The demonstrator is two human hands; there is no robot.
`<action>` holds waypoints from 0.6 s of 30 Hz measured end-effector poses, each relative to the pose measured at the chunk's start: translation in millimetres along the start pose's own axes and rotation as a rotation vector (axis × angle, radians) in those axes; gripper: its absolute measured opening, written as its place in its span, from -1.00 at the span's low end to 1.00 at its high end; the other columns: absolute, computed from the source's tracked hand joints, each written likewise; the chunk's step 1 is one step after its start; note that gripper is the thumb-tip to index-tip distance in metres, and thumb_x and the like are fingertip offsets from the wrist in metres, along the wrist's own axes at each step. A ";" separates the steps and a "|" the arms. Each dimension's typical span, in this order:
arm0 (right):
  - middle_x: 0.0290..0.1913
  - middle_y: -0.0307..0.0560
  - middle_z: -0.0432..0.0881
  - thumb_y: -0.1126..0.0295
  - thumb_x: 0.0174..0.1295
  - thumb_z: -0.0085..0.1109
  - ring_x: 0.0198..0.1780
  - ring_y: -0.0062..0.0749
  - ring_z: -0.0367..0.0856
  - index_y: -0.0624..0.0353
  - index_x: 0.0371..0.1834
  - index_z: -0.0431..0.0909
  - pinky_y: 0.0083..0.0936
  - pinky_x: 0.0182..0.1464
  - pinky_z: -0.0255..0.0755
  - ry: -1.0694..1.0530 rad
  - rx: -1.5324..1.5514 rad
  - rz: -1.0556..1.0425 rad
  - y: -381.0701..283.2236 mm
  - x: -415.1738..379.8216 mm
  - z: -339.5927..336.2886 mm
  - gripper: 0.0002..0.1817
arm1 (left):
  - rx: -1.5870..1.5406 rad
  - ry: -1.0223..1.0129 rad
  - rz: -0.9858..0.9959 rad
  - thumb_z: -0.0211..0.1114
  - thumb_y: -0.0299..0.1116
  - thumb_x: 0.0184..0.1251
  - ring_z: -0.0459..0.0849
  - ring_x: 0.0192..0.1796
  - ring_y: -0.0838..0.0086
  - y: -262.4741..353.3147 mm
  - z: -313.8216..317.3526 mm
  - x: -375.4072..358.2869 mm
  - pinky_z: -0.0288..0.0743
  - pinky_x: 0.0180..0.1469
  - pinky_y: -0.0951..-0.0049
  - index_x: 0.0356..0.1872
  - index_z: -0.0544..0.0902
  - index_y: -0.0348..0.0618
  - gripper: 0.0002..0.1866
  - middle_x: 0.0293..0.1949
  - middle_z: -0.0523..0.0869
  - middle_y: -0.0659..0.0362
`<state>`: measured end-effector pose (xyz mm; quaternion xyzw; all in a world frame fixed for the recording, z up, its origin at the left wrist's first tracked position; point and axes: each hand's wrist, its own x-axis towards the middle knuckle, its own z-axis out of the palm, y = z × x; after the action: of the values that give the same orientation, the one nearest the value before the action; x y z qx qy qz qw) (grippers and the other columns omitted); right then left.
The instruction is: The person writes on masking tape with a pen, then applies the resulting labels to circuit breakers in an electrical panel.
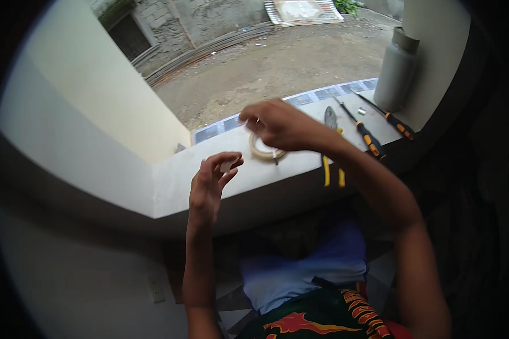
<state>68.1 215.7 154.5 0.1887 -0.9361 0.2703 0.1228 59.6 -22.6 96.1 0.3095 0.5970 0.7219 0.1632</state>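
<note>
My left hand [209,183] is raised in front of the white ledge [181,183], its fingers curled round a small pale piece [228,165]. Above the ledge, up and to the right of it, my right hand [268,121] is bent with its fingers drawn together; whatever it may hold is too small and blurred to name. Partly hidden beneath that hand, a roll of tan tape [261,152] lies on the ledge. Pliers with yellow handles [326,171] rest to the right of the roll, partly covered by my right forearm.
Two orange-and-black screwdrivers [370,140] [400,125] lie on the ledge's right side, with a small metal cylinder [361,111] between them. A grey bottle-shaped container [396,73] stands at the right wall. A cream wall [124,73] borders the ledge on the left.
</note>
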 end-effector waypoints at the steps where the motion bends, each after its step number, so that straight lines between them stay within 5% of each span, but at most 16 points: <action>1: -0.15 0.06 0.72 0.38 0.32 0.22 -0.09 -0.19 0.72 0.31 0.01 0.65 -0.39 -0.03 0.54 0.018 0.402 0.035 -12.9 -11.9 -9.4 -0.72 | -0.040 -0.017 0.030 -0.29 0.11 0.64 0.52 0.33 0.14 0.1 4.2 3.4 0.26 0.41 0.06 0.26 0.49 -0.22 -0.36 0.26 0.57 -0.02; 2: -0.25 0.07 0.76 0.38 0.30 0.27 -0.19 -0.29 0.74 0.33 -0.13 0.70 -0.41 -0.09 0.58 0.113 0.611 0.021 -20.4 -24.5 -8.4 -0.78 | -0.095 -0.017 0.067 -0.29 0.09 0.65 0.48 0.36 0.13 5.9 15.9 5.7 0.26 0.42 0.02 0.30 0.45 -0.23 -0.38 0.29 0.53 -0.04; 5: -0.17 0.05 0.79 0.42 0.23 0.35 -0.10 -0.37 0.78 0.29 -0.06 0.71 -0.50 0.01 0.60 0.146 0.775 0.174 -41.0 -53.6 -33.6 -0.74 | -0.280 -0.044 0.084 -0.27 0.08 0.65 0.40 0.41 0.10 11.7 41.1 9.9 0.19 0.47 -0.07 0.34 0.38 -0.22 -0.40 0.34 0.44 -0.03; 9: -0.19 -0.01 0.80 0.46 0.21 0.33 -0.17 -0.40 0.78 0.27 -0.12 0.75 -0.53 -0.05 0.59 0.297 0.899 0.447 -81.6 -78.0 -101.7 -0.80 | -0.520 -0.064 -0.161 -0.23 0.08 0.64 0.45 0.36 0.17 66.8 80.3 30.1 0.31 0.39 0.06 0.31 0.42 -0.19 -0.42 0.30 0.45 0.01; 13: -0.25 0.04 0.78 0.43 0.21 0.35 -0.21 -0.36 0.77 0.26 -0.13 0.75 -0.50 -0.08 0.56 0.455 0.742 0.594 -141.7 -110.9 -211.3 -0.80 | -0.384 -0.148 -0.333 0.14 0.13 0.47 0.65 0.15 0.05 190.2 176.2 46.9 0.63 0.11 0.19 0.21 0.52 -0.16 -0.43 0.16 0.60 -0.17; 15: -0.34 0.01 0.78 0.42 0.17 0.36 -0.29 -0.41 0.75 0.32 -0.24 0.71 -0.45 -0.20 0.55 0.568 0.599 0.606 -171.2 -134.2 -278.8 -0.82 | -0.447 -0.160 -0.578 0.09 0.18 0.47 0.61 0.21 0.05 202.5 215.4 47.2 0.59 0.17 0.18 0.16 0.59 -0.10 -0.43 0.18 0.60 -0.17; 16: -0.38 -0.01 0.74 0.43 0.17 0.35 -0.31 -0.32 0.73 0.32 -0.29 0.67 -0.41 -0.24 0.52 0.630 0.507 0.609 -184.7 -149.0 -297.5 -0.84 | -0.517 -0.402 -0.401 0.09 0.19 0.47 0.62 0.20 0.06 275.1 250.3 61.9 0.59 0.18 0.17 0.23 0.56 -0.05 -0.42 0.20 0.60 -0.11; 17: -0.41 -0.02 0.70 0.43 0.16 0.34 -0.34 -0.22 0.71 0.33 -0.35 0.62 -0.37 -0.28 0.50 0.695 0.422 0.609 -195.5 -163.9 -313.6 -0.84 | -0.375 -0.298 -0.644 0.14 0.21 0.44 0.62 0.20 0.06 293.3 263.3 61.6 0.59 0.19 0.17 0.27 0.53 -0.04 -0.39 0.21 0.62 -0.03; 18: -0.41 -0.02 0.70 0.43 0.16 0.34 -0.34 -0.22 0.71 0.33 -0.35 0.62 -0.37 -0.28 0.50 0.715 0.429 0.611 -204.4 -177.8 -333.0 -0.84 | -0.131 -0.388 -0.340 0.27 0.21 0.34 0.62 0.20 0.05 286.7 276.3 66.8 0.59 0.19 0.19 0.29 0.53 0.01 -0.36 0.23 0.61 -0.02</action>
<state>356.2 290.8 463.8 -0.1767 -0.7714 0.5275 0.3090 224.8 161.1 415.5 0.3261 0.5498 0.6487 0.4130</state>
